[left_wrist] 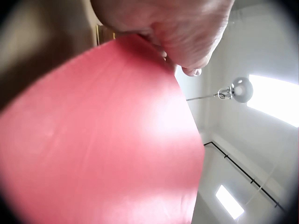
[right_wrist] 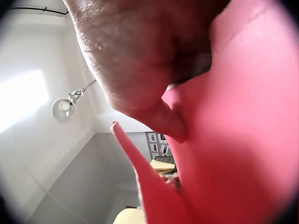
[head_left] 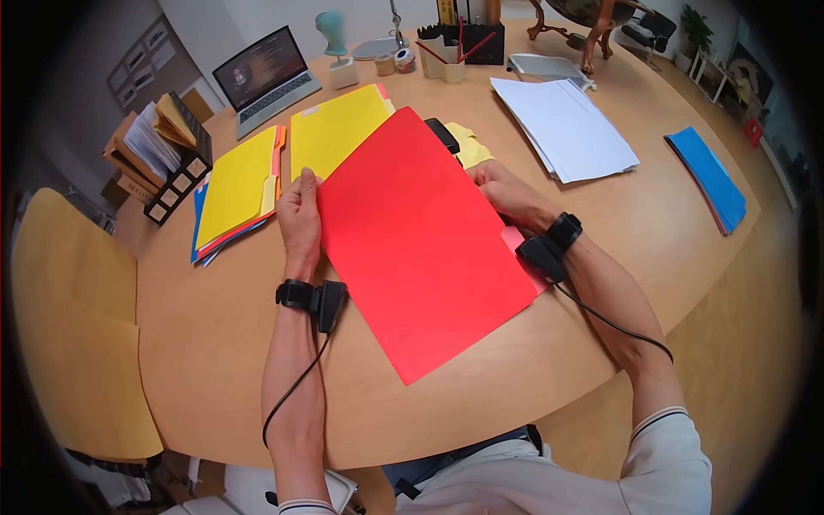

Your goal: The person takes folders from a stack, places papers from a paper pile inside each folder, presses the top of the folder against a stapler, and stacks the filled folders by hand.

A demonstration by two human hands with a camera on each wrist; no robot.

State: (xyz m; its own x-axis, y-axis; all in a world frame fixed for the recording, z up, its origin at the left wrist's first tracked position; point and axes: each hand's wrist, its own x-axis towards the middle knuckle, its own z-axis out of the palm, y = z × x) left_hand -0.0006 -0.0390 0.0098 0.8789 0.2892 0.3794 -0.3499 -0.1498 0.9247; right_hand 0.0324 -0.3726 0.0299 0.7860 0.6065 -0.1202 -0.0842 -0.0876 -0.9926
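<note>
A red file folder [head_left: 429, 249] with a pink tab is held up at a slant over the desk, between both hands. My left hand [head_left: 299, 219] grips its left edge, thumb upright along the side. At the upper right edge, my right hand [head_left: 515, 196] holds the folder, its fingers partly hidden behind it. Seen from the right wrist, the right thumb [right_wrist: 166, 123] presses on the folder's surface, and a red flap [right_wrist: 149, 182] stands apart from that sheet. From the left wrist, the folder [left_wrist: 103, 130] fills much of the view under the left hand [left_wrist: 182, 28].
Yellow folders [head_left: 236, 189] lie stacked at left, with another yellow folder [head_left: 335, 124] behind the red one. An open laptop [head_left: 266, 77], a file holder [head_left: 176, 176] and a pen holder [head_left: 446, 64] stand farther back. White papers [head_left: 562, 129] and a blue folder [head_left: 708, 180] lie at right.
</note>
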